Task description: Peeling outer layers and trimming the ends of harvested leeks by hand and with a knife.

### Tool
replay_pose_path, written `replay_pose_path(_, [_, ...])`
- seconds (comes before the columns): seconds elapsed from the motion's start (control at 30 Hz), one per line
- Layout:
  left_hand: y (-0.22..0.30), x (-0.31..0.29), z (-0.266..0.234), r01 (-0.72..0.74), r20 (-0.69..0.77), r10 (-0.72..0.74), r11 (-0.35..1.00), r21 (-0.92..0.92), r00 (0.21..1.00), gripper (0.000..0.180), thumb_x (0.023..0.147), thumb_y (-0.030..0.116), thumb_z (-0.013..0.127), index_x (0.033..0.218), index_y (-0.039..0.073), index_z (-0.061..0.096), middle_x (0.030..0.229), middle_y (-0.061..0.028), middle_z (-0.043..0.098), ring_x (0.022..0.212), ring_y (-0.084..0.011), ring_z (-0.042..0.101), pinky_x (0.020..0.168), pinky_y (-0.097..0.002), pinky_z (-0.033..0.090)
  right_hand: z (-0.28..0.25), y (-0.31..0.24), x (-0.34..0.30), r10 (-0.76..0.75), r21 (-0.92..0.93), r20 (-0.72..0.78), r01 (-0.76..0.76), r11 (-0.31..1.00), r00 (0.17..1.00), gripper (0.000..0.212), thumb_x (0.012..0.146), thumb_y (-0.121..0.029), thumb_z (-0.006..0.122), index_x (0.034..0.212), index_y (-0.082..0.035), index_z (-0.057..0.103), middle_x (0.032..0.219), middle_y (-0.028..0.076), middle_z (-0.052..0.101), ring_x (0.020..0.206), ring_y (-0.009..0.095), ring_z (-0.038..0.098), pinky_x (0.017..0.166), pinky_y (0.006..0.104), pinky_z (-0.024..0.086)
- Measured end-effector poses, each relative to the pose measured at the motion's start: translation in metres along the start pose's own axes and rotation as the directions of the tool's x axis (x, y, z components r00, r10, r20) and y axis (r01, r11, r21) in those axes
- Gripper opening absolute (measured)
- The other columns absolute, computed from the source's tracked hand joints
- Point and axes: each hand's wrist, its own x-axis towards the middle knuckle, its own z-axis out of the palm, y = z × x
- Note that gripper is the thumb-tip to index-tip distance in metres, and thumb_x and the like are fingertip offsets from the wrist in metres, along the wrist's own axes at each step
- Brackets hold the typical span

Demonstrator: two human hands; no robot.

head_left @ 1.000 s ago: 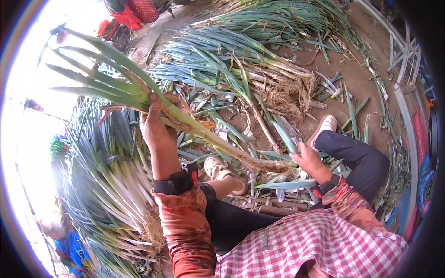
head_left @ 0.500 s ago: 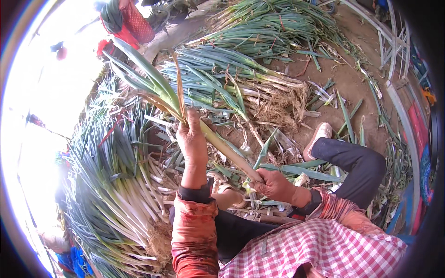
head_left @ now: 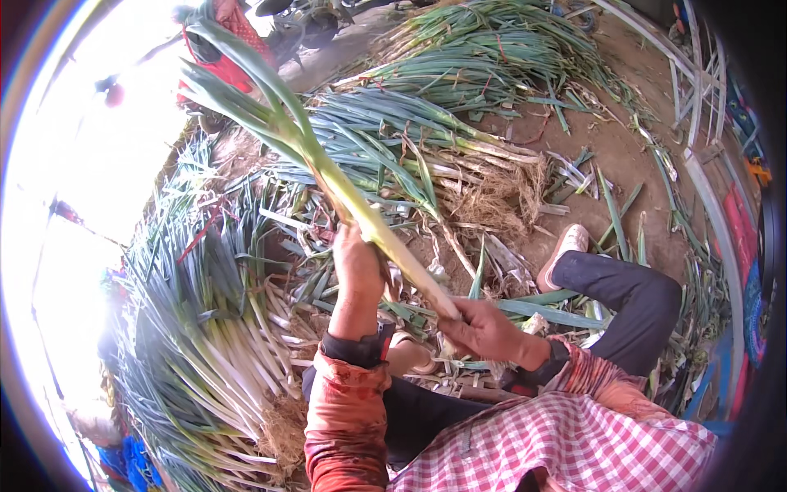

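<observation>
A long green onion (head_left: 385, 238) slants across the middle, its green leaves pointing to the upper left and its pale stalk running down to the right. My right hand (head_left: 488, 330) is closed around the white lower end. Close beneath the stalk, my left hand (head_left: 357, 266) is closed on a browned outer leaf (head_left: 334, 199) that hangs off it. The fingers of that hand are partly hidden. To the left lies a big pile of green onions (head_left: 221, 328) with white stalks and matted roots (head_left: 283, 430).
More green onion bundles (head_left: 459, 148) lie ahead, with another heap (head_left: 484, 53) behind them. Leaf scraps (head_left: 557, 307) litter the ground around my feet. A metal frame (head_left: 713, 197) stands at the right. A person in red (head_left: 238, 41) is at the upper left.
My left hand has moved down and slightly right along the stalk, pulling the brown outer leaf with it. The onion's leafy top has risen a little. My right hand keeps its grip.
</observation>
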Motion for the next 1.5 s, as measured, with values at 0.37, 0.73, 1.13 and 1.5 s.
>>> replay_pose_path(0.37, [-0.071, -0.012, -0.035, 0.06, 0.233, -0.588, 0.436, 0.898, 0.775, 0.038, 0.082, 0.029, 0.043, 0.099, -0.005, 0.049, 0.085, -0.0166, 0.054, 0.075, -0.023, 0.054, 0.061, -0.0339, 0.041, -0.034, -0.026, 0.024, -0.41, -0.388, -0.208, 0.31, 0.868, 0.888, 0.024, 0.083, -0.022, 0.051, 0.088, 0.001, 0.049, 0.059, 0.003, 0.051, 0.047, 0.008, 0.047, 0.043, 0.0253, 0.038])
replay_pose_path(0.73, [0.046, 0.007, 0.011, -0.185, 0.473, 0.241, 0.969, -0.161, 0.848, 0.049, 0.087, 0.029, 0.041, 0.128, 0.01, 0.023, 0.115, -0.014, 0.043, 0.086, -0.0202, 0.051, 0.068, -0.0296, 0.044, -0.014, -0.012, -0.005, -0.081, 0.081, 0.07, 0.075, 0.994, 0.994, 0.026, 0.084, -0.022, 0.05, 0.095, 0.001, 0.047, 0.058, 0.002, 0.048, 0.045, 0.01, 0.046, 0.041, 0.0228, 0.035])
replay_pose_path(1.13, [-0.029, -0.027, -0.008, -0.646, 0.744, -0.21, 0.385, 0.659, 0.634, 0.024, 0.066, 0.005, 0.055, 0.09, 0.001, 0.052, 0.086, -0.0161, 0.055, 0.081, -0.0277, 0.055, 0.069, -0.0334, 0.045, -0.035, -0.037, -0.001, -0.137, 0.211, 0.145, 0.105, 0.972, 0.98, 0.025, 0.084, -0.021, 0.049, 0.097, 0.0, 0.046, 0.058, -0.002, 0.046, 0.044, 0.004, 0.042, 0.039, 0.0192, 0.034])
replay_pose_path(1.5, [0.019, -0.02, 0.046, 0.07, 0.506, 0.101, 0.949, -0.309, 0.857, 0.037, 0.084, 0.04, 0.044, 0.097, 0.006, 0.044, 0.072, -0.0057, 0.048, 0.06, -0.0151, 0.047, 0.053, -0.0257, 0.038, -0.004, 0.019, 0.031, -0.521, -0.556, -0.271, 0.31, 0.771, 0.809, 0.03, 0.079, -0.026, 0.055, 0.082, 0.001, 0.041, 0.052, 0.016, 0.048, 0.046, 0.034, 0.05, 0.042, 0.0348, 0.039])
